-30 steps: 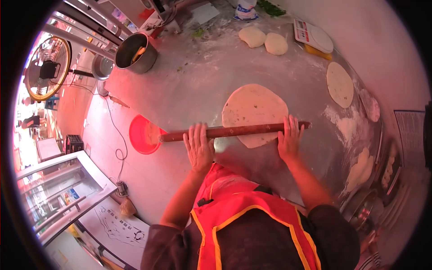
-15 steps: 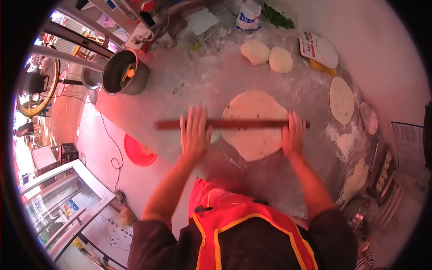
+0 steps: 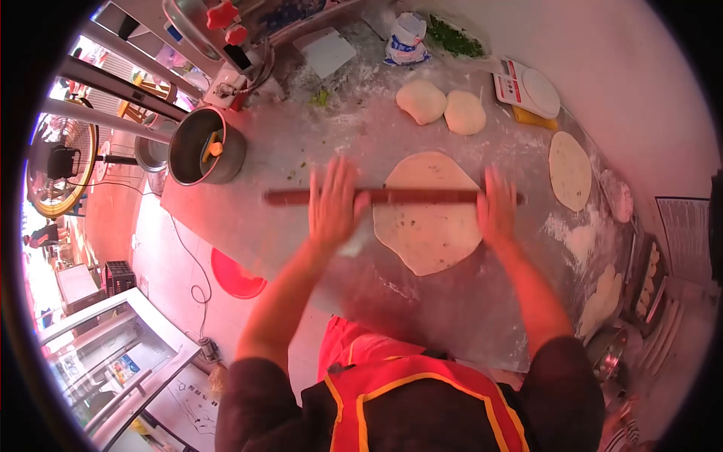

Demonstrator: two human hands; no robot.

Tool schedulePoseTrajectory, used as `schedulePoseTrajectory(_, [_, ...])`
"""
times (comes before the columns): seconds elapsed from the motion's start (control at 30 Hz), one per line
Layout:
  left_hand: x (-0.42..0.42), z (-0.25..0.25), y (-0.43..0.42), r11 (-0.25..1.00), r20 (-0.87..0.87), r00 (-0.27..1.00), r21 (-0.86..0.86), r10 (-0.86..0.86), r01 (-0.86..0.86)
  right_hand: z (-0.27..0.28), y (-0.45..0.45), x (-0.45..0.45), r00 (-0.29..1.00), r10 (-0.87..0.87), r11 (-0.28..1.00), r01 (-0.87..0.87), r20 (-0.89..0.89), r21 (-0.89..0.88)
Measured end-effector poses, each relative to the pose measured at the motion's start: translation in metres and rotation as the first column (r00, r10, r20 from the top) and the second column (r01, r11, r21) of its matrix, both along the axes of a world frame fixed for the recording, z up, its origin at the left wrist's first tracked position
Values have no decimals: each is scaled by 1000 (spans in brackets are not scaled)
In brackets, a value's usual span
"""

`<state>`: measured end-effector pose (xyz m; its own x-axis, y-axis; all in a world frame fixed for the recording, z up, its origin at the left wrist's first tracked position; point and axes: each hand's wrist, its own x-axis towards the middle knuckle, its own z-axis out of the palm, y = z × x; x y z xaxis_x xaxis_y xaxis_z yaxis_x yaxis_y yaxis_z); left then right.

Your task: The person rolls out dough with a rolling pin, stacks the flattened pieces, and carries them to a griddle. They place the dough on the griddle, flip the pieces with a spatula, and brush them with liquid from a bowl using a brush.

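Observation:
A long dark-red rolling pin point(image 3: 429, 196) lies crosswise over a flat, speckled sheet of dough point(image 3: 431, 235). On the pin's left part rests my left hand point(image 3: 333, 205), palm down, its fingers stretched past the wood and its thumb beside it. My right hand point(image 3: 497, 207) presses the right part in the same way, fingers straight and somewhat blurred, at the dough's right edge. Neither hand's fingers wrap round the pin. The dough shows on both sides of the pin and has a rounded, uneven outline.
Two dough lumps point(image 3: 465, 113) sit beyond the sheet, near a white scale point(image 3: 527, 89). Flattened dough point(image 3: 570, 172) lies at right. A deep metal pot point(image 3: 226, 154) stands at the table's left edge. A red basin point(image 3: 235, 276) is below, left. Chopped greens point(image 3: 456, 36) lie at the back.
Both hands have pushed the rolling pin away from me, toward the dough's far side. More dough shows on the near side. The camera view has shifted slightly.

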<state>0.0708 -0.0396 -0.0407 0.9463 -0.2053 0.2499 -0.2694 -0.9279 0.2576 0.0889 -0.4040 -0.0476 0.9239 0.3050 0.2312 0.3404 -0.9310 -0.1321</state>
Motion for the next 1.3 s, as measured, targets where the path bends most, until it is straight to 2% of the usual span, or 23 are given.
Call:
schedulePoseTrajectory(0.07, [-85,0,-9,993,-115,993,-115,14,-27,9,-6,-58,999,19,999,-17,-33,38])
schedulePoseTrajectory(0.13, [-76,-7,-1,999,-160,987,-34,21,-27,19,-9,-67,998,52,997,-51,-22,53])
schedulePoseTrajectory(0.17, [-52,0,2,998,-39,997,-12,66,-66,26,-1,-43,995,-14,995,24,-99,97])
schedulePoseTrajectory(0.2, [-25,6,5,994,107,988,8,111,-112,31,14,-15,998,-50,993,54,-44,102])
schedulePoseTrajectory(0.3, [-33,14,0,979,46,978,32,201,-203,16,22,-19,999,-33,999,34,-34,17])
schedulePoseTrajectory(0.37, [-120,6,-2,987,33,987,28,160,-161,11,4,-110,983,-2,1000,6,-183,18])
schedulePoseTrajectory(0.4, [-150,6,-4,981,-134,976,-62,173,-182,31,-2,-143,972,61,998,-58,-227,22])
schedulePoseTrajectory(0.43, [-181,-6,-4,985,-59,995,-149,77,-85,40,-4,-165,950,29,998,-13,-312,56])
schedulePoseTrajectory(0.47, [-189,-5,0,987,-102,992,-134,73,-87,16,-23,-177,958,146,980,-106,-248,167])
schedulePoseTrajectory(0.5, [-194,-4,1,995,-24,997,-72,72,-74,5,-36,-174,973,190,974,-170,-132,151])
schedulePoseTrajectory(0.53, [-188,4,11,995,-136,989,-94,-54,42,-9,-47,-161,979,103,991,-87,-174,97])
schedulePoseTrajectory(0.57, [-192,9,13,999,-142,990,-36,2,-7,-16,-64,-137,946,252,962,-221,-206,161])
schedulePoseTrajectory(0.63, [-208,20,9,996,-153,986,-49,68,-76,11,-58,-101,877,221,969,-249,-427,-10])
schedulePoseTrajectory(0.73, [-263,4,0,930,-252,946,-252,204,-268,30,-15,-80,918,396,915,-393,9,-90])
schedulePoseTrajectory(0.8, [-282,17,-19,836,-519,815,-302,259,-458,26,15,-62,886,462,882,-463,-24,-94])
schedulePoseTrajectory(0.83, [-289,22,-21,822,-528,803,-302,277,-483,19,37,-52,869,493,864,-494,-32,-98])
schedulePoseTrajectory(0.9, [-292,25,-17,790,-547,775,-299,317,-535,-19,86,-28,884,466,873,-467,42,138])
schedulePoseTrajectory(1.0, [-279,18,9,800,-626,706,-212,331,-562,-4,175,20,883,464,880,-450,-70,150])
schedulePoseTrajectory(1.1, [-272,35,37,769,-691,639,-189,338,-611,11,193,38,887,431,851,-461,166,251])
schedulePoseTrajectory(1.17, [-275,44,49,753,-688,635,-194,352,-628,21,156,23,983,183,836,-174,35,520])
schedulePoseTrajectory(1.2, [-277,43,54,746,-636,665,-205,391,-634,77,142,-11,969,247,790,-217,27,574])
schedulePoseTrajectory(1.27, [-271,38,60,721,-540,704,-235,460,-652,-41,44,17,959,-203,719,284,-200,635])
schedulePoseTrajectory(1.3, [-257,29,63,712,-497,716,-245,491,-658,-73,2,21,960,-225,760,281,-168,586])
